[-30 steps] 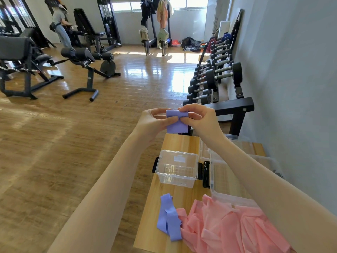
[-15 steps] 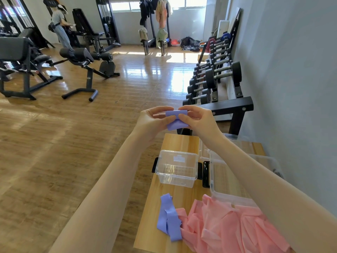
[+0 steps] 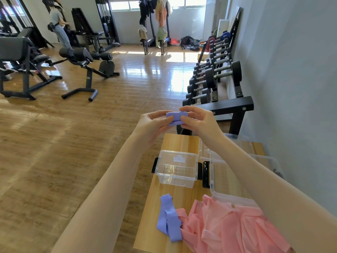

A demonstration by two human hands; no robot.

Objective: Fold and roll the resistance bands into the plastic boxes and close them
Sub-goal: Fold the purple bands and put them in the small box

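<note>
A small folded purple resistance band point(image 3: 176, 118) is held up in the air above the far end of the wooden table point(image 3: 160, 207). My left hand point(image 3: 153, 123) pinches its left side and my right hand point(image 3: 197, 121) pinches its right side. Below them a small clear plastic box point(image 3: 176, 168) with black latches stands open on the table. A second purple band point(image 3: 168, 221) lies loose near the front edge, beside a heap of pink bands point(image 3: 228, 230). A larger clear box point(image 3: 228, 179) stands to the right, partly hidden by my right forearm.
A black dumbbell rack point(image 3: 218, 83) runs along the grey wall just beyond the table. Weight benches point(image 3: 85, 70) stand on the wood floor to the left, and a person point(image 3: 58, 26) stands at the far left back.
The purple band in my hands has become shorter and more compact, its hanging lower part folded up. Both hands stay at about the same height.
</note>
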